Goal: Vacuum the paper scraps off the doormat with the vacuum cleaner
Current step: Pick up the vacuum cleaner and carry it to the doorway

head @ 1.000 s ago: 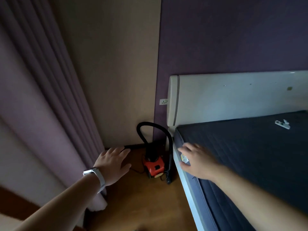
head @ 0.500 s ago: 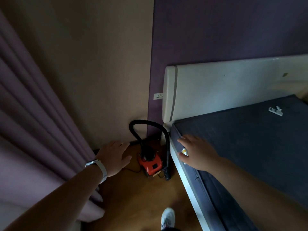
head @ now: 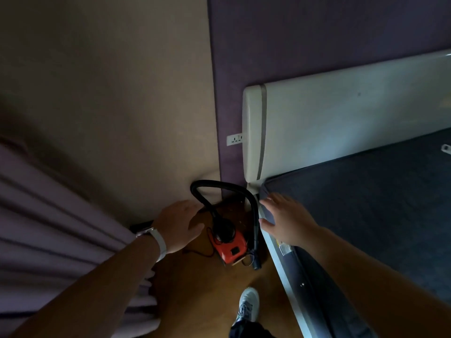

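Corner of a bedroom, between bed and curtain, dim light

Vacuum cleaner (head: 228, 247): small red-and-black canister on the wooden floor (head: 195, 289), in the corner where the beige wall meets the purple one, just beside the bed's head end. Its black hose (head: 252, 208) arches up from the body and comes down along the bed frame (head: 283, 276), nozzle end resting on the floor.

Left hand (head: 178, 225): reaching out over the floor just left of the canister, palm down, fingers spread loosely and holding nothing; whether the fingertips touch the hose cannot be told. A pale watch strap (head: 159, 242) circles the wrist.

Right hand (head: 284, 220): laid flat on the corner of the dark mattress (head: 366, 203), fingers wide, gripping nothing, thumb at the mattress edge.

Headboard (head: 329, 123): white, padded, upright against the purple wall.

Wall socket (head: 234, 139): white, partly tucked behind the headboard's left edge.

Curtain (head: 61, 215): mauve, pleated, filling the left side (its hem reaches the floor).

Shoe (head: 249, 304): one light trainer on the floor near the bottom edge, beside the bed frame
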Motion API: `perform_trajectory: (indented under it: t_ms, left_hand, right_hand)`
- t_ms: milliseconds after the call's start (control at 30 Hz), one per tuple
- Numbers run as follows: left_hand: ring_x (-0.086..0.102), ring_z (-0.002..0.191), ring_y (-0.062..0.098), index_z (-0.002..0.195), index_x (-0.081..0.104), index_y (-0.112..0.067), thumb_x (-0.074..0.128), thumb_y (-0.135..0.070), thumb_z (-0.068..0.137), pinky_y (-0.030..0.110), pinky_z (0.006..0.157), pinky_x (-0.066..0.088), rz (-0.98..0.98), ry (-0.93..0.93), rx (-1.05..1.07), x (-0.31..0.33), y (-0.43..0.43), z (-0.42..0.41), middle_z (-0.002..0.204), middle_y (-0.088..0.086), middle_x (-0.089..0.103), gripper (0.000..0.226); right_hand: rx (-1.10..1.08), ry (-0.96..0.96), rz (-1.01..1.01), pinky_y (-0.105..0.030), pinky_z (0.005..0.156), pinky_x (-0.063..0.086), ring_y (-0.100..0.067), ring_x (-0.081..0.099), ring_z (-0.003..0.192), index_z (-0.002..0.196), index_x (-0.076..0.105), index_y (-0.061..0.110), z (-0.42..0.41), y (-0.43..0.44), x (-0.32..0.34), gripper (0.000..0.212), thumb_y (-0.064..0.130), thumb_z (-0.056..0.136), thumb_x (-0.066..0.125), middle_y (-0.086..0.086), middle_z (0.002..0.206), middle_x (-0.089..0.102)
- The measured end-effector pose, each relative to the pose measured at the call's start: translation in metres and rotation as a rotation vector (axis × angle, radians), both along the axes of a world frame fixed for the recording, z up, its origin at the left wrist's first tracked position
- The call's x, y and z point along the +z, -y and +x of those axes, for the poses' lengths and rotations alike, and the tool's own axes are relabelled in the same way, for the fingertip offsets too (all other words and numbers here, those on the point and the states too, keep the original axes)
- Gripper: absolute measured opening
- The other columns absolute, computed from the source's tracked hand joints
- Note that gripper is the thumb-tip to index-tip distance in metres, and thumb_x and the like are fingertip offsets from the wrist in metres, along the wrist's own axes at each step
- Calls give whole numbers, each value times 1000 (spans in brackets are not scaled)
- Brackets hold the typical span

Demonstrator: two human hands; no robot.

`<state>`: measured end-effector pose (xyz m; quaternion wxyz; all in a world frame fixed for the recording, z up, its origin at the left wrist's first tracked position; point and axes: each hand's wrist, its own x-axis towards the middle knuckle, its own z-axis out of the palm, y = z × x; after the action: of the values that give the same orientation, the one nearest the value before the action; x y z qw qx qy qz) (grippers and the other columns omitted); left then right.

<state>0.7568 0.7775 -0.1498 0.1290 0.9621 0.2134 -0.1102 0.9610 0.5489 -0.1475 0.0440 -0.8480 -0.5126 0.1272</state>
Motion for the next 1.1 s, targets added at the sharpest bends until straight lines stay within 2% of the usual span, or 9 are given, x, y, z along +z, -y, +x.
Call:
perform_trajectory:
  t_ms: [133,233,500,633,800,933,1100]
  left_hand:
    - [40,135,22,148,39,-21,39,-60,87,36,109,33,-46,-5,26,-21,-13,44,150,3,43,72]
    - [36,137,21,150,36,-22,48,-52,95,35,112,30,-111,-54,5,-43,-18,69,152,2,39,63]
    - [35,139,21,148,40,-18,42,-54,90,35,112,29,-234,-185,-50,-139,-36,124,151,4,40,68]
    - [36,138,20,146,41,-18,54,-42,96,34,110,31,-269,-199,-58,-207,-53,146,150,3,42,57]
    - [40,136,22,144,44,-15,58,-38,95,35,109,34,-324,-228,-74,-309,-72,168,147,5,46,56]
    - [41,134,22,142,46,-14,62,-35,93,34,109,36,-410,-207,31,-399,-83,176,147,6,44,55]
    - [41,135,24,142,46,-14,62,-33,93,33,109,34,-401,-213,-9,-489,-96,194,148,7,42,55]
  right_hand:
    - [-59,-65,27,-39,94,48,-26,54,121,140,50,14,44,-15,-28,58,47,92,56,-6,138,53]
    - [-153,-157,-28,-40,95,47,-28,51,125,145,44,14,62,-20,-49,61,46,94,56,-7,141,49]
    - [-234,-288,-144,-45,97,48,-31,48,127,146,40,16,94,-44,-137,64,47,92,57,-8,141,47]
    - [-307,-331,-148,-44,97,47,-29,46,129,147,38,16,112,-65,-194,66,46,92,58,-7,143,45]
    - [-426,-413,-151,-39,98,45,-28,47,129,147,38,15,120,-87,-296,66,44,92,60,-7,145,44]
    - [-522,-483,-167,-40,108,40,-29,42,134,150,34,14,115,-94,-382,70,41,91,61,-8,149,40]
    - [-613,-461,-113,-33,103,38,-27,45,132,148,37,15,129,-102,-467,67,36,90,64,-9,147,44]
